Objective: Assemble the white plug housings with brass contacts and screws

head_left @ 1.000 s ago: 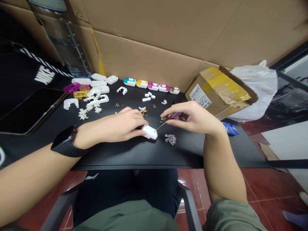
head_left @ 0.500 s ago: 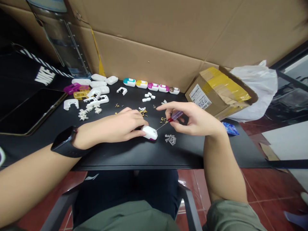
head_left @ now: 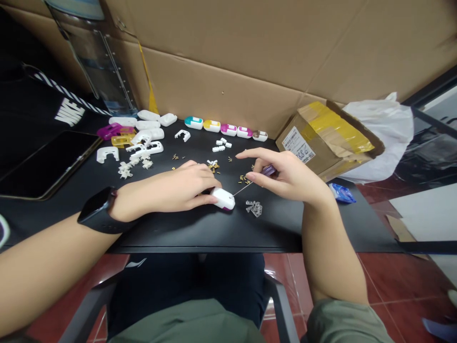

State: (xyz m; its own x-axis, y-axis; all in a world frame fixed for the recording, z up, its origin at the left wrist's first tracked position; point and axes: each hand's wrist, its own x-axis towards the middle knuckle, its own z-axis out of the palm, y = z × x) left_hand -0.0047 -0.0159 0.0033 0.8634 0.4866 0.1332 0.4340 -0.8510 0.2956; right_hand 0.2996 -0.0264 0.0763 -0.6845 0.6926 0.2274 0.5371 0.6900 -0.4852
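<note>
The left hand (head_left: 193, 185) is clamped over a white casing (head_left: 223, 198) with a magenta edge, pinning it to the black table (head_left: 200, 233); the casing lies just in front of the fingers, near the table's front edge. The right hand (head_left: 289, 176) pinches a screwdriver (head_left: 268, 170) with a purple handle, its index finger reaching out over the table; the thin shaft runs across to the casing's end, and the tip meets it. Brass screws (head_left: 243, 179) lie scattered just below the right fingertips (head_left: 238, 155); clear plastic clips (head_left: 254, 208) sit beside the casing. Farther back is a row of coloured casings (head_left: 225, 128) — teal, yellow, magenta — with white shells (head_left: 148, 125) heaped to the left. A taped cardboard box (head_left: 324, 140) stands at the table's back right corner; a black tablet (head_left: 46, 162) lies at the left; a smartwatch (head_left: 96, 209) circles the left wrist.
</note>
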